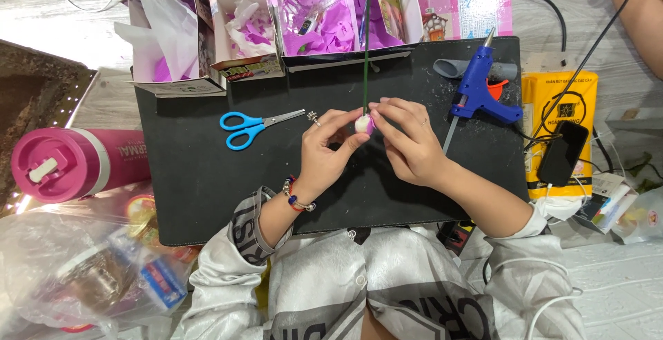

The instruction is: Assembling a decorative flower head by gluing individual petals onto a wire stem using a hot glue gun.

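2 hands pinch 1 small white-and-purple bud [364, 124] on a green stem [367, 43]: left hand [323, 155] at 9 o'clock, right hand [407, 143] at 3.

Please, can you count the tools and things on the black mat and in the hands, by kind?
Scissors: 1
Glue gun: 1
Green stem with a white and purple bud, held between left hand and right hand: 1
Grey roll behind the glue gun: 1
Total: 4, all on or over the mat.
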